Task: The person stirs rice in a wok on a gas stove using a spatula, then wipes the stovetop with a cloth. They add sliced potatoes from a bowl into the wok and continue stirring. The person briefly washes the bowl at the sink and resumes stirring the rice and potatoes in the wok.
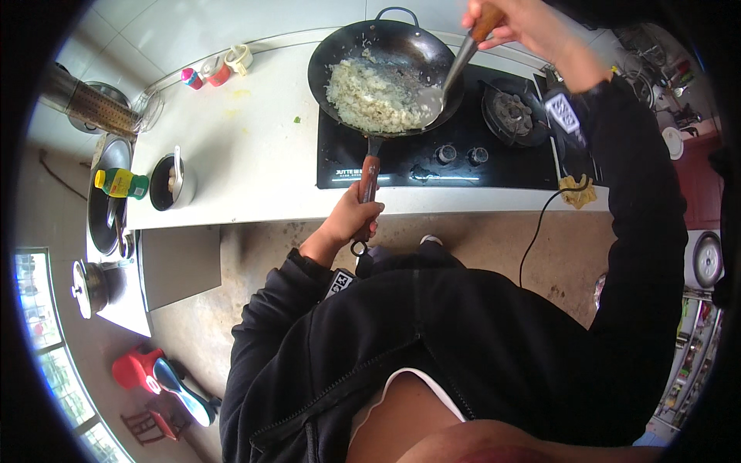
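A dark wok rests on the left side of the black gas stove, with cooked white rice heaped toward its left and near side. My left hand is closed around the wok's wooden handle, which points toward me. Above the wok's right rim, my right hand grips the wooden handle of a metal spatula. The spatula slants down into the wok, its blade touching the right edge of the rice.
An unoccupied burner lies right of the wok. A yellow cloth and dark cable are at the counter's front right. Leftward stand a small pot, a green bottle beside the sink, and small red containers against the wall.
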The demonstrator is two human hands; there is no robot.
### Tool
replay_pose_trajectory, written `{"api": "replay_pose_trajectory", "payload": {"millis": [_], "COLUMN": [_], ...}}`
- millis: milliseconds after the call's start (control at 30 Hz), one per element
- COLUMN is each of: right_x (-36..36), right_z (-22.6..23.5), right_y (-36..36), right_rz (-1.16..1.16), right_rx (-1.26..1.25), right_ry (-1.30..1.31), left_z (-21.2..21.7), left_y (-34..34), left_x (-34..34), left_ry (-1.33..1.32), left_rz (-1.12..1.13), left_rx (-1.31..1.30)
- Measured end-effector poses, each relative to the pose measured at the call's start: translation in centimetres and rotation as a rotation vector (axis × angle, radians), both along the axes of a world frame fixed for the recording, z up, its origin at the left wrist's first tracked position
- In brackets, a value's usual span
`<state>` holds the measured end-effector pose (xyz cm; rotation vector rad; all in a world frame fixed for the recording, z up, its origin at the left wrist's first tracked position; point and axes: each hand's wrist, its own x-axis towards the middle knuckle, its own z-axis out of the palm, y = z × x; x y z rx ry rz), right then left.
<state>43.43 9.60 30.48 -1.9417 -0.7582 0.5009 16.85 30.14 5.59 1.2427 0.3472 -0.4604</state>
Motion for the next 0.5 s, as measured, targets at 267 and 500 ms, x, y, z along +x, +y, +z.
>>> {"api": "replay_pose_trajectory", "payload": {"millis": [267,500], "right_x": [-5.3,-7.5], "right_z": [-17.0,-11.9], "right_y": [0.5,1.7], "right_rz": [-0.563,0.489], "right_rx": [0.891,0.080], "right_ry": [0.379,-0.757], "left_z": [0.4,0.6], "left_y": [0.2,0.1], "left_x": [0.0,-0.1], "left_ry": [-0.008,0.020], "left_rz": [-0.033,-0.007], "left_rx": [-0.048,-0.020]}}
